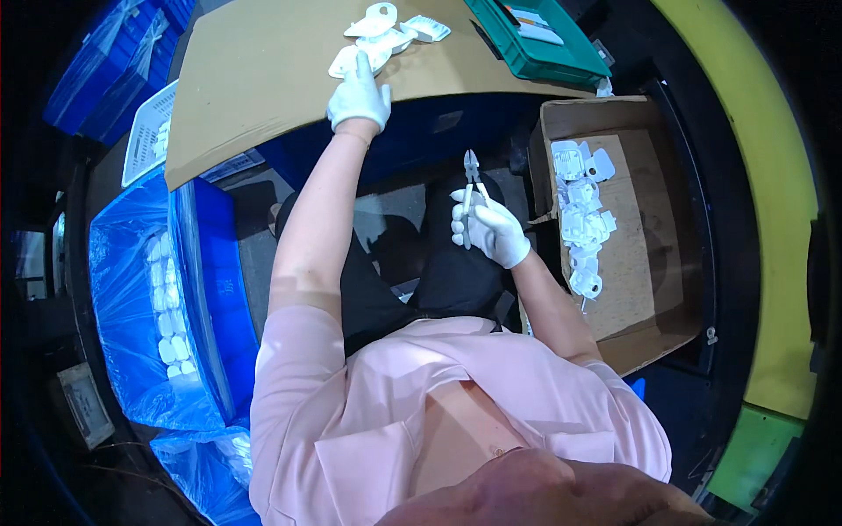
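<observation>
My gloved left hand (360,98) reaches to the far side of a cardboard-covered table (254,79). Its index finger is stretched out onto a white molded plastic part (348,61), the thumb apart from it; the other fingers are partly hidden. Several more white plastic parts (379,19) lie in a loose pile just beyond. In front of my lap, my gloved right hand (494,230) grips a pair of diagonal cutters (471,167) by their pale handles, jaws pointing up and away from me. The cutters are apart from any part.
A green tray (526,66) with slim tools stands at the table's far right. On my right, a cardboard box (640,175) holds a cluster of white plastic parts (583,219). To the left are a blue-lined bin (132,324) with similar parts and a white basket (145,136).
</observation>
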`<move>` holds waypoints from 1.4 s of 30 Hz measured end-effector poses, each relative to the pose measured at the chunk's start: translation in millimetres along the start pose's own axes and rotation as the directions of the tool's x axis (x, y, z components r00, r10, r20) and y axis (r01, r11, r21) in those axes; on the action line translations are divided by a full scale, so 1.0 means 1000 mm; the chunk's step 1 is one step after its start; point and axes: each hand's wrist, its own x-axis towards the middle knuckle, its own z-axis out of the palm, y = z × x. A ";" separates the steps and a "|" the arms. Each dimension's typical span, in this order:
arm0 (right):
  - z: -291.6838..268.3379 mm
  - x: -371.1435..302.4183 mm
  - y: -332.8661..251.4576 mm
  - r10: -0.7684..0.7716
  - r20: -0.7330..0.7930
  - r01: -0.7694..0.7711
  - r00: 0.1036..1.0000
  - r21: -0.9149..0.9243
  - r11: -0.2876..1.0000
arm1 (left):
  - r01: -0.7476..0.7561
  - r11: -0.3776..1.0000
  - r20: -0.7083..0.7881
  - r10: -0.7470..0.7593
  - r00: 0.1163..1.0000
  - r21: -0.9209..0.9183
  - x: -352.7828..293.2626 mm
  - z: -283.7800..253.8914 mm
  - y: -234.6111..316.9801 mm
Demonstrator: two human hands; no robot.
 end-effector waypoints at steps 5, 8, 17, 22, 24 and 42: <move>0.004 0.002 0.004 -0.012 0.063 0.009 0.998 0.058 0.998 | -0.259 0.961 -0.176 0.273 0.946 0.094 -0.024 0.011 -0.017; 0.001 0.000 0.006 -0.031 0.099 0.020 0.995 0.107 0.994 | -0.381 0.887 -0.218 0.438 0.872 0.260 -0.037 0.027 -0.035; -0.004 0.000 0.012 -0.048 0.072 0.038 0.996 0.140 0.989 | -0.215 0.796 -0.064 0.303 0.951 0.565 -0.001 -0.003 -0.041; -0.001 0.001 0.016 -0.054 0.043 0.050 0.998 0.078 0.996 | -0.271 0.744 0.076 0.285 0.955 0.611 -0.001 -0.004 -0.029; 0.006 0.002 0.015 -0.028 0.030 0.026 0.999 0.069 0.997 | -0.294 0.725 0.116 0.285 0.951 0.623 -0.005 -0.008 -0.028; 0.014 0.010 0.006 -0.153 -0.111 0.147 0.982 -0.068 0.987 | -0.316 0.676 -0.064 0.474 0.878 0.666 -0.050 0.004 -0.046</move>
